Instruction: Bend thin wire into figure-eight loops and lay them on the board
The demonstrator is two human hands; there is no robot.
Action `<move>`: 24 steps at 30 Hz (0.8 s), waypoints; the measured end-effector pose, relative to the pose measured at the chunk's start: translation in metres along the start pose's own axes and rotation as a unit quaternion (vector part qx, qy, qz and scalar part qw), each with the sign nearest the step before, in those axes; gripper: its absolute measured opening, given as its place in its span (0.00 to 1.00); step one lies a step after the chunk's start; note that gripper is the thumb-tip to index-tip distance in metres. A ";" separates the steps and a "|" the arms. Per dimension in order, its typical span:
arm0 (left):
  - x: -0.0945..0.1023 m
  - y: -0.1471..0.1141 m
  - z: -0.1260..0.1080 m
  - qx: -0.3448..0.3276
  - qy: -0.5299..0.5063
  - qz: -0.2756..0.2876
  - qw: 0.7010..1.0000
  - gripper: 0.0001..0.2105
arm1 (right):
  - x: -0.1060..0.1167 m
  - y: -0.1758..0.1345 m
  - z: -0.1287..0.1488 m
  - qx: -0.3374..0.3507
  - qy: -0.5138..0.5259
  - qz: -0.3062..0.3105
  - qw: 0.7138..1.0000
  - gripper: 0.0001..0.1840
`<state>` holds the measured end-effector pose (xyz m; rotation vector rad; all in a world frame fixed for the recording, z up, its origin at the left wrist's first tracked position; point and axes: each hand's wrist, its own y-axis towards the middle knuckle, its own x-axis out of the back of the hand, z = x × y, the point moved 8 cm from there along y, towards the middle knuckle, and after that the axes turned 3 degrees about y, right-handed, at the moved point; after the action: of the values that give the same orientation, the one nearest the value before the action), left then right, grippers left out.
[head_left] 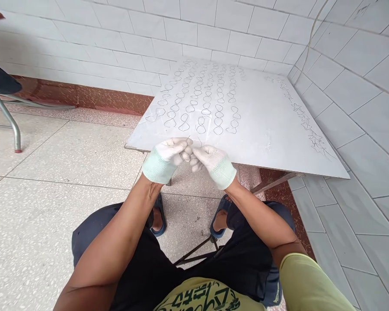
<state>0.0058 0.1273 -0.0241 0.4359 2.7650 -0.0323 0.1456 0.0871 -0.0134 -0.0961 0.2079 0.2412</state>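
My left hand, in a white glove with a pale green cuff, is closed in a pinch at the front edge of the white board. Close beside it, fingertips nearly touching, my gloved right hand pinches too. A thin dark wire rises in short ends above the fingers of both hands; the rest of it is hidden in the gloves. Beyond the hands, rows of wires bent into wavy loops lie on the board.
Crumpled, zigzag wires lie along the board's right side. Tiled walls border the board at the back and right. A chair leg stands at the far left. Below are the speckled floor and my slippered feet.
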 end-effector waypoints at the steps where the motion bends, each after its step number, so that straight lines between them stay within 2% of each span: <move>1: 0.003 0.000 -0.002 -0.002 0.009 -0.007 1.000 0.21 | 0.002 0.000 0.001 -0.014 -0.022 0.018 1.000 0.20; 4: 0.010 -0.003 -0.009 -0.018 0.034 -0.031 0.999 0.19 | 0.015 0.002 0.007 -0.040 -0.104 0.054 0.992 0.21; 6: 0.014 -0.006 -0.014 -0.033 0.048 -0.058 0.997 0.18 | 0.030 0.005 0.016 -0.027 -0.125 0.041 0.991 0.18; 10: 0.015 -0.013 -0.022 -0.056 0.083 -0.127 0.987 0.19 | 0.053 0.013 0.037 0.049 -0.039 -0.030 0.998 0.13; 13: 0.010 -0.020 -0.022 -0.060 0.116 -0.182 0.975 0.20 | 0.056 0.015 0.045 0.098 0.014 -0.052 0.994 0.16; 15: 0.005 -0.024 -0.017 -0.048 0.133 -0.201 0.969 0.22 | 0.055 0.016 0.042 0.097 0.016 -0.070 0.993 0.17; 20: -0.012 -0.032 -0.001 -0.019 0.185 -0.195 0.963 0.22 | 0.050 0.017 0.031 0.066 0.015 -0.090 0.994 0.12; 24: -0.016 -0.033 0.004 0.000 0.208 -0.181 0.961 0.20 | 0.056 0.015 0.034 0.069 0.014 -0.109 0.992 0.09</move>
<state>0.0117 0.0908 -0.0238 -0.0836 3.2226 -0.0302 0.2021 0.1184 0.0064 0.0147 0.2402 0.0070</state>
